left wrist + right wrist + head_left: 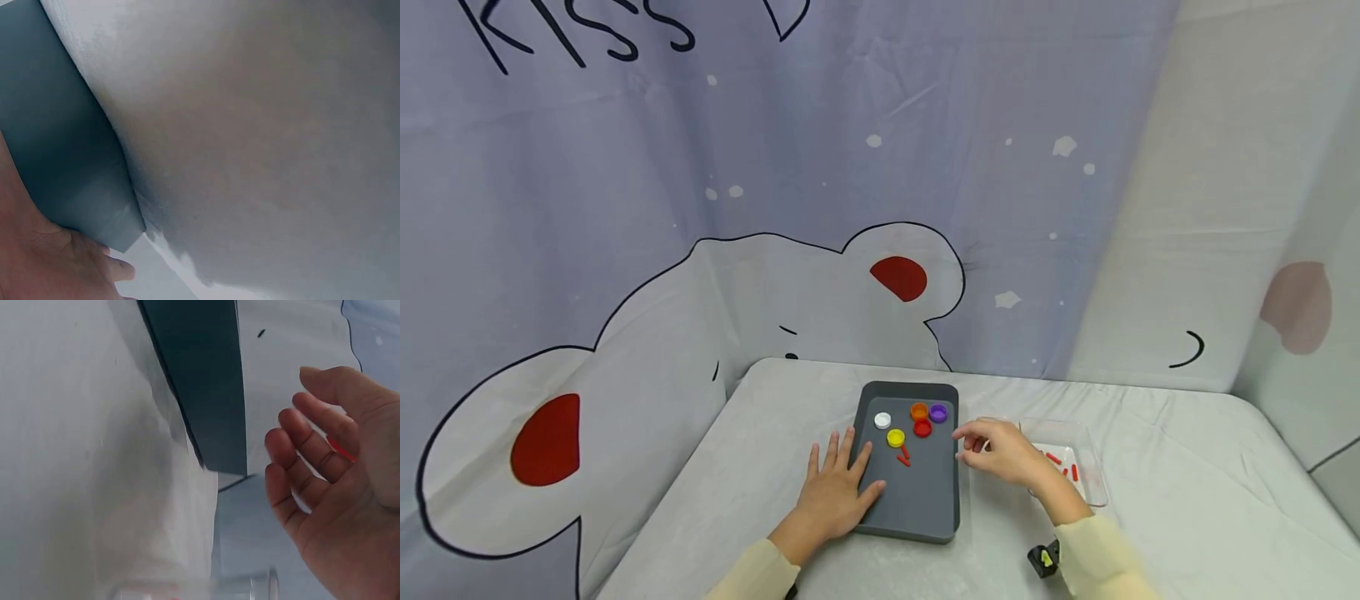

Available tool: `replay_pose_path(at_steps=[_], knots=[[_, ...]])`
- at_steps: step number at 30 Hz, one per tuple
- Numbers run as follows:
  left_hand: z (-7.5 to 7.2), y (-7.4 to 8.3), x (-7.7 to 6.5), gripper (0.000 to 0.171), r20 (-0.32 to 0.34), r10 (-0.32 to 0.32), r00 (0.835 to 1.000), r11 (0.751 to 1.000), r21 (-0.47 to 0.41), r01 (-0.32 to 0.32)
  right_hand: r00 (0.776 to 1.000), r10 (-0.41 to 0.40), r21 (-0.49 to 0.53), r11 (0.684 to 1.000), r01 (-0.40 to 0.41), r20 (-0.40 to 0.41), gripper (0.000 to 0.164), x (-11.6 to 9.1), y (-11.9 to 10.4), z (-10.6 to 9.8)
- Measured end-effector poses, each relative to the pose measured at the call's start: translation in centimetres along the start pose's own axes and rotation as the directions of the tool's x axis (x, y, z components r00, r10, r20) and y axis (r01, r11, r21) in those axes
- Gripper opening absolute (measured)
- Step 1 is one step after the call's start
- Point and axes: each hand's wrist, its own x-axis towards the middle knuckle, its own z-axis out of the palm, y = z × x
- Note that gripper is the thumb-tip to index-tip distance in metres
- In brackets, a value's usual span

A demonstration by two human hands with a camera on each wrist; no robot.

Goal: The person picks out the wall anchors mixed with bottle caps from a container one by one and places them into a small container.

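My left hand rests with spread fingers over the left edge of a grey tray. On the tray lie small round lids or rings: a white one, a yellow one, a red one, an orange one and a purple one. Short red sticks lie just below the yellow one. Beside the tray's right edge hovers my right hand, its fingers loosely bent; the right wrist view shows nothing held between thumb and fingers.
Right of the tray stands a clear plastic box with several red sticks inside, partly hidden by my right forearm. A white cloth covers the table. A printed curtain hangs behind it. A small black object is by my right sleeve.
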Motion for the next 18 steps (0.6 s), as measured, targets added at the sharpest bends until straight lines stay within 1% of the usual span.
replay_pose_path(at_steps=[6, 9, 13, 16, 18], knots=[[-0.1, 0.1, 0.0, 0.072, 0.007, -0.012, 1.000, 1.000, 0.002, 0.012, 0.999, -0.037, 0.045, 0.998, 0.035, 0.033, 0.021, 1.4, -0.5, 1.4], [-0.1, 0.1, 0.1, 0.072, 0.005, -0.015, 1.000, 1.000, 0.005, 0.015, 0.997, -0.038, 0.047, 0.998, 0.035, 0.062, 0.022, 2.2, -0.6, 2.1], [0.0, 0.0, 0.1, 0.072, 0.016, -0.022, 1.000, 1.000, 0.020, 0.022, 0.990, -0.039, 0.023, 0.999, 0.036, 0.137, 0.024, 3.0, -0.8, 2.9], [-0.1, 0.0, 0.1, 0.073, 0.020, -0.020, 1.000, 1.000, 0.017, 0.019, 0.979, -0.040, -0.015, 0.999, 0.044, 0.200, 0.027, 3.6, -0.8, 3.5], [-0.1, 0.0, 0.0, 0.073, 0.020, -0.017, 1.000, 1.000, 0.012, 0.017, 0.970, -0.027, -0.040, 0.998, 0.037, 0.243, 0.029, 3.8, -0.8, 3.8]])
